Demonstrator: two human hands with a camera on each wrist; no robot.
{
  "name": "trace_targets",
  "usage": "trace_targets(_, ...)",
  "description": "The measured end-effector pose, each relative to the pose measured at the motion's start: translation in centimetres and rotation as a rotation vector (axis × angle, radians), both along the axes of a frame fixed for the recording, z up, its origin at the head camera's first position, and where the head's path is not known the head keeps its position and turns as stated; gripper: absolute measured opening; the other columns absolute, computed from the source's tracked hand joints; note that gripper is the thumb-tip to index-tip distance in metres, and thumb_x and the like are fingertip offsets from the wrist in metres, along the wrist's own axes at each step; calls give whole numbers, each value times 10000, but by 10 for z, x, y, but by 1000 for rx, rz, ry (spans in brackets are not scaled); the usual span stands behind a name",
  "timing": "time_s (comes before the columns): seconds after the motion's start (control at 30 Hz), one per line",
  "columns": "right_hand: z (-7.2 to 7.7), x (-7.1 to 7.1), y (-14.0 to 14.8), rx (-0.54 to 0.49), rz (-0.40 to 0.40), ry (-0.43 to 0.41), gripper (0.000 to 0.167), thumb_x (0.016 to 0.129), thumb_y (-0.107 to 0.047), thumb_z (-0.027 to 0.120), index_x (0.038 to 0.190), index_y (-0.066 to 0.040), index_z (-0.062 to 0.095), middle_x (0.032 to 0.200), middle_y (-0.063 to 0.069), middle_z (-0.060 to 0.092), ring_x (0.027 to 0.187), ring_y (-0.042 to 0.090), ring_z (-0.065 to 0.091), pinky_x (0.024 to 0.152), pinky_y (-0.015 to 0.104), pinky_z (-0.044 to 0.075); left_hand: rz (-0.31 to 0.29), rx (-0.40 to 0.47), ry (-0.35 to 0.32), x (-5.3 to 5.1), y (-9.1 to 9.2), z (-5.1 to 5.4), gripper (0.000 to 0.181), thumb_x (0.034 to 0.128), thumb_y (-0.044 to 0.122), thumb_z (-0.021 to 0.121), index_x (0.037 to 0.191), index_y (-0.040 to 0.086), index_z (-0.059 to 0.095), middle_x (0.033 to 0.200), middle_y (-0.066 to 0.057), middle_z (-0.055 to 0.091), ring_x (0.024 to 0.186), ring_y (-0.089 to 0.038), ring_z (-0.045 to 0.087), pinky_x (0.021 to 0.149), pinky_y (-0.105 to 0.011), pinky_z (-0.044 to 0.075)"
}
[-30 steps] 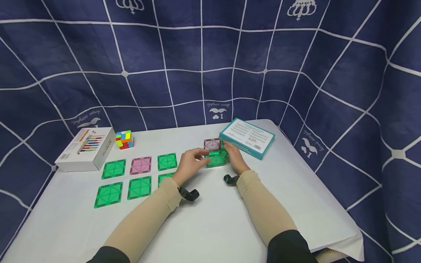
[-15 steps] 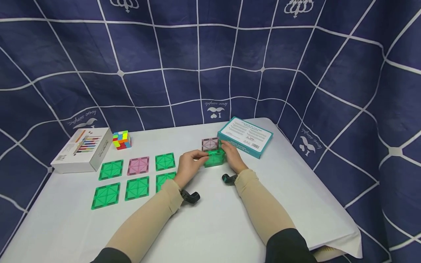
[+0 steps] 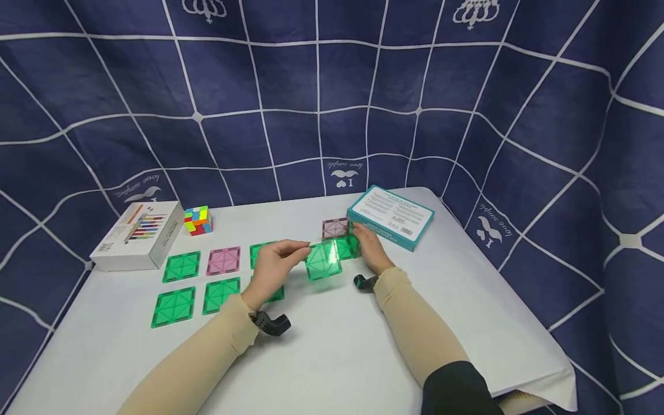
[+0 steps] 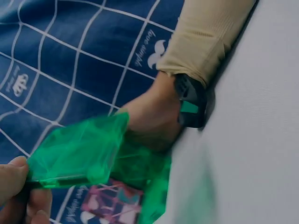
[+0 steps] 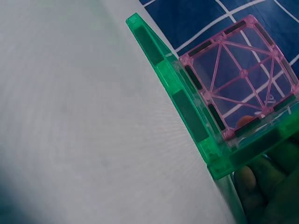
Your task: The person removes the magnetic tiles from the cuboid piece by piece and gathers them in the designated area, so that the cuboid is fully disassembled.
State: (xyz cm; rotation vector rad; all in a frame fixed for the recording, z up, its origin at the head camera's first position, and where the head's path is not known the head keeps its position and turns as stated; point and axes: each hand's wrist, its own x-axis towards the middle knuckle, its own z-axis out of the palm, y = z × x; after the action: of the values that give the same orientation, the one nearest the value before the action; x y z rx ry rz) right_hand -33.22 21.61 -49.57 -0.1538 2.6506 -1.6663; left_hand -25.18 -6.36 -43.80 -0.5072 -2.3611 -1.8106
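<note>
- Left hand [image 3: 275, 266] and held green tile [image 3: 324, 262] are pulled left, clear of green base tile [image 3: 350, 248]; right hand [image 3: 372, 251] stays put.
- Left pinches the tile's corner, tilted above the table [image 3: 332, 351].
- Right seems to pinch upright green side tile [image 5: 259, 149], next to upright pink tile [image 5: 229, 86].
- Probably wall-fitting step.
- Next likely needs: square tile to an open base edge, right bracing.

Room lies between forearms [image 3: 420, 328]; green tile [image 3: 324, 261] blocks beyond.

Wht-covered tbl [image 3: 311, 357] w/ wht box [image 3: 137, 233], multicol. cube [image 3: 198, 220], teal box [image 3: 391, 216], flat grn tiles [image 3: 173, 306] & flat pink tile [image 3: 223, 261].
</note>
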Motion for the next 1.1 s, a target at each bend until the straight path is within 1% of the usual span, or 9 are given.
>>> trace_targets(0.1,-1,-1,2,4,3,-2,617,1089,-484,283,1596,-145,378,1655,102,360,1556,322,273,1269,522,196,-10,-35,-9,14,-22,6,253,938,322,777,1132,163,803,1049,-35,784,938,-133,731,820,-266,597)
trace_targets(0.2,0,-1,2,-3,7,2,622,1086,-481,289,1597,-137,375,1658,111,353,1560,327,262,1272,523,184,5,-93,-41,29,-49,8,253,941,347,772,1130,183,805,1059,-9,784,951,-116,719,806,-249,588)
trace_targets(0.4,-1,-1,3,6,-4,-12,620,1088,-477,279,1605,-145,361,1670,95,333,1573,313,230,1279,510,161,82,-252,-157,65,-111,8,277,950,423,744,1127,218,803,1087,28,779,940,-99,687,759,-248,575)
trace_targets(0.6,1,0,2,6,-12,-24,605,1087,-460,281,1602,-156,372,1671,88,333,1573,307,231,1280,508,158,156,-388,-254,97,-180,14,343,979,372,719,1187,105,773,1147,-50,766,921,-26,691,754,-261,599)
trace_targets(0.67,1,-1,3,6,-12,-21,604,1088,-455,277,1602,-152,369,1672,89,332,1573,307,230,1281,509,156,167,-407,-276,103,-204,12,372,985,369,710,1201,70,761,1142,-46,765,906,-20,690,745,-280,604)
trace_targets(0.77,0,-1,4,10,-13,-11,603,1089,-444,271,1600,-139,371,1668,94,340,1571,311,237,1280,511,162,175,-419,-333,108,-239,4,421,984,380,708,1217,32,746,1126,14,765,918,27,674,751,-277,605)
trace_targets(0.87,-1,-3,3,17,-9,-8,604,1089,-443,264,1599,-138,371,1668,91,340,1570,308,240,1280,508,164,175,-432,-395,113,-264,-5,451,977,375,717,1229,1,731,1143,22,758,934,78,649,758,-256,602)
trace_targets(1.0,0,-2,2,2,-4,-14,602,1090,-441,275,1602,-138,367,1673,94,329,1574,309,229,1282,506,156,173,-481,-485,116,-281,-17,475,975,392,715,1225,-12,726,1155,-56,755,885,49,640,729,-250,596)
trace_targets(1.1,0,-1,2,-14,-6,-15,601,1089,-442,284,1599,-137,373,1673,95,328,1575,309,225,1283,504,150,178,-577,-482,115,-282,-24,473,969,437,710,1195,24,751,1150,-88,757,872,21,634,704,-233,575)
